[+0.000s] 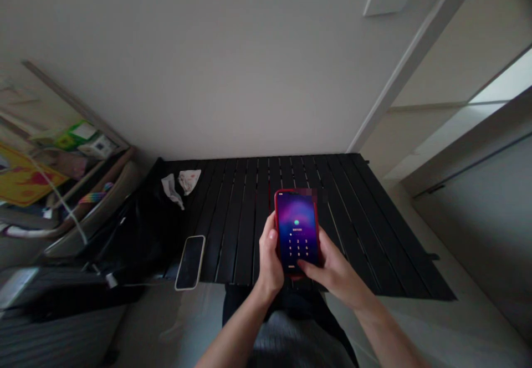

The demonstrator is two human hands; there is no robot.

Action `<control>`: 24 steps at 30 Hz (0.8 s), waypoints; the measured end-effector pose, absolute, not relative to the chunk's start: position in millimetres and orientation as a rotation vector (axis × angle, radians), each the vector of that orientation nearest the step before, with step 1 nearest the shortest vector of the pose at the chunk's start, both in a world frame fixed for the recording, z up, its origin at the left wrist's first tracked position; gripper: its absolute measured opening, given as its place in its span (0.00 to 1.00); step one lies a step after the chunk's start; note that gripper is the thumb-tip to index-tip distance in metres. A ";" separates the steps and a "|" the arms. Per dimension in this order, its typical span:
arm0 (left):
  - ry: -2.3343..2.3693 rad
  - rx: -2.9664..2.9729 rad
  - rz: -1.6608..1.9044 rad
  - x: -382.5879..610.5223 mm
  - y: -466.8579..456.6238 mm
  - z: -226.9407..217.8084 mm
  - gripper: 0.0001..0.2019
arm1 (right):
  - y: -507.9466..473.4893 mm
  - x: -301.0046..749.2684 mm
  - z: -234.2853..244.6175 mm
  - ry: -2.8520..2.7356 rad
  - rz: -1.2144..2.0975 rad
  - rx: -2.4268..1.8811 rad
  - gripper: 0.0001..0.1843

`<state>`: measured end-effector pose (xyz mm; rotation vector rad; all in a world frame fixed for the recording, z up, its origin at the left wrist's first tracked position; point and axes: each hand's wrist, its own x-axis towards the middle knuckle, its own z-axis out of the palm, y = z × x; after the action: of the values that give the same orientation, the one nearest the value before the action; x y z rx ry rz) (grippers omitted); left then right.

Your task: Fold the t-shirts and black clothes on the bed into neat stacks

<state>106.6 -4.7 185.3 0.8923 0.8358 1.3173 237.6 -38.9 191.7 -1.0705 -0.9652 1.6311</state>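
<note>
Both hands wrapped round red phone (296,230) above tabletop (374,229) near edge: left hand (270,265) grips side, right hand (332,271) holds bottom, thumb on lit screen. White phone (190,262) flat at left. Crumpled tissues (179,184) far left.

Both hands, left hand (270,262) and right hand (334,271), hold a red-cased lit smartphone (296,230) above the black slatted tabletop (233,213); a white-cased dark phone (190,262) lies near.
</note>
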 end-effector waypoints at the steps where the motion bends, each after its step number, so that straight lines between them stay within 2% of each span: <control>1: 0.833 0.901 1.319 106.5 -5.1 185.8 0.24 | -38.1 235.9 192.3 -0.975 1.612 -1.083 0.39; 5: 0.849 0.942 1.327 106.1 -7.6 187.7 0.25 | -34.3 227.1 192.7 -1.004 1.471 -1.196 0.33; 8: 0.880 0.960 1.328 105.0 -8.9 188.2 0.25 | -34.0 224.1 192.4 -1.018 1.369 -1.270 0.32; 14: 0.887 0.947 1.312 102.6 -8.0 186.8 0.26 | -41.3 231.3 196.2 -1.029 1.611 -1.124 0.39; 19: 0.880 0.937 1.304 102.9 -8.8 187.0 0.25 | -45.9 235.3 196.6 -0.989 1.645 -1.087 0.38; 24: 0.854 0.919 1.322 103.2 -8.2 188.0 0.23 | -48.0 239.0 191.0 -0.946 1.719 -0.931 0.40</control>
<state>103.2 -8.2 188.0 0.9186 0.8544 1.3223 239.0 -48.0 191.0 -0.9310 -0.9463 1.7191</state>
